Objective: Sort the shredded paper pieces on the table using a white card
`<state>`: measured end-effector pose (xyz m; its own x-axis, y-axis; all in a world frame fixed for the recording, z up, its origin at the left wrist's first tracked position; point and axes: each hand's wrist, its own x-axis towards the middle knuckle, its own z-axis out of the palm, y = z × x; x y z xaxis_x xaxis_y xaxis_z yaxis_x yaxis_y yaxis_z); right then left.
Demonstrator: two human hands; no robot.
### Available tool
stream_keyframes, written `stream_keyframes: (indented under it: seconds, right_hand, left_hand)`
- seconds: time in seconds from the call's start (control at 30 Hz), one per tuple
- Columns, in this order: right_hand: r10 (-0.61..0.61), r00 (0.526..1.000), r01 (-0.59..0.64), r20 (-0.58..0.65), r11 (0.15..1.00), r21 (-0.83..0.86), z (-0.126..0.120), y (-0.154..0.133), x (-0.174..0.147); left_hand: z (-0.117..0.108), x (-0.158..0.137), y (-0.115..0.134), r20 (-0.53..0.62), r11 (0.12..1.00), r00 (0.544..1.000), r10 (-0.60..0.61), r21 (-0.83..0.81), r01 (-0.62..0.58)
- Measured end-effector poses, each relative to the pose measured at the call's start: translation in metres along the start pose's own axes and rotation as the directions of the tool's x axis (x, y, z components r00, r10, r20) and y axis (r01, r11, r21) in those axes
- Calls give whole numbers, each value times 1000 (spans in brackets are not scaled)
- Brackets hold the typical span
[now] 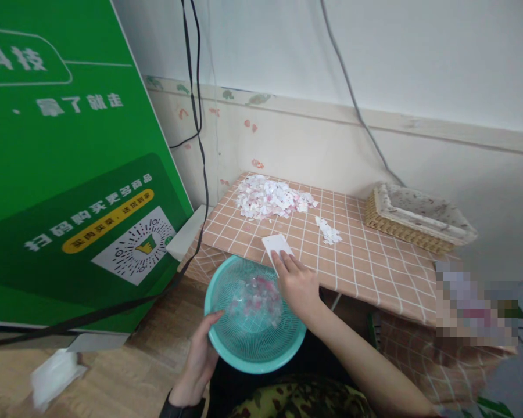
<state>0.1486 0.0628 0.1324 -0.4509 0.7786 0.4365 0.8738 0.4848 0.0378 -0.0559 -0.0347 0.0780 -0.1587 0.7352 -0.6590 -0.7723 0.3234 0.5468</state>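
My left hand point(199, 354) grips the left rim of a round turquoise plastic basket point(261, 363), held just below the table's front edge. Small pink and clear-looking scraps point(259, 299) lie inside it. My right hand point(297, 284) holds a flat white card point(275, 244) by its near end, at the table edge over the basket's far rim. Farther back on the table, a large heap of white and pinkish paper scraps point(268, 197) is spread out. To its right lies a smaller cluster of white scraps point(329, 231).
A brown checked cloth covers the table point(375, 264). At its right rear stands a lined wicker basket point(418, 217). A green sign board point(82, 174) rises on the left, with a black strap point(204, 174) hanging beside it. A white packet point(56, 374) is on the wooden floor.
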Motion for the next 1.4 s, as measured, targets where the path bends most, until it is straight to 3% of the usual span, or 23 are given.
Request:
stream_keyframes:
  seconds: [0.27, 0.43, 0.53, 0.6, 0.73, 0.93, 1.17, 1.4]
  right_hand:
    - [261, 958, -260, -115, 965, 27, -6, 67, -14]
    - [552, 824, -526, -129, 829, 189, -18, 112, -5]
    - [673, 729, -591, -126, 712, 380, -25, 131, -1]
    - [714, 691, -579, -111, 639, 506, -26, 134, 1]
    - [635, 772, -474, 5, 570, 671, -19, 121, 15]
    - [464, 886, -361, 18, 665, 654, -2, 104, 51]
    - [346, 938, -284, 21, 731, 620, 4, 89, 67]
    - [245, 969, -191, 27, 675, 713, 11, 64, 75]
  left_hand:
    - [1, 1, -3, 15, 1000, 1000, -3, -1, 3]
    - [1, 0, -5, 27, 999, 999, -25, -20, 26]
    - [2, -1, -5, 20, 999, 1000, -23, -24, 24]
    - [2, -2, -5, 22, 1000, 1000, -18, -20, 18]
    - [3, -4, -2, 12, 1000, 1000, 1, -10, -1]
    - [-5, -3, 7, -42, 999, 999, 34, 12, -34]
    - [-11, 7, 17, -90, 997, 993, 80, 3, -81]
    - [-13, 12, 24, -76, 995, 992, 99, -4, -100]
